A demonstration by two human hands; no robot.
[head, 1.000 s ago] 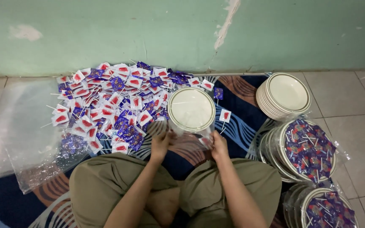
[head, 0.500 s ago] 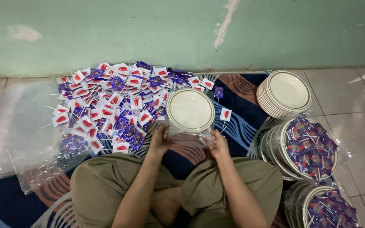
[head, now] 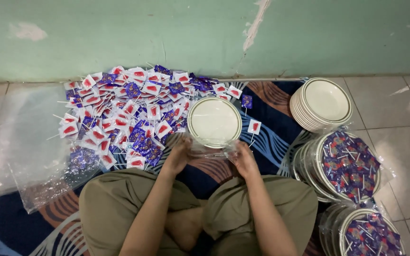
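Left hand [head: 179,155] and right hand [head: 243,159] still grip crinkled clear plastic [head: 209,150] under the round glossy plate [head: 214,122]; position unchanged.

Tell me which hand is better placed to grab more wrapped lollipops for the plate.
Left, probably. The left hand sits right beside the lollipop pile, while the right hand is on the far side of the plate, holding its clear bag.

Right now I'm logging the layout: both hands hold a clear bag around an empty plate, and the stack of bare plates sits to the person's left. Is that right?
Not quite. The head view shows the stack of bare plates on the person's right, by the wall. The rest holds: left hand and right hand hold the clear bag around the empty plate.
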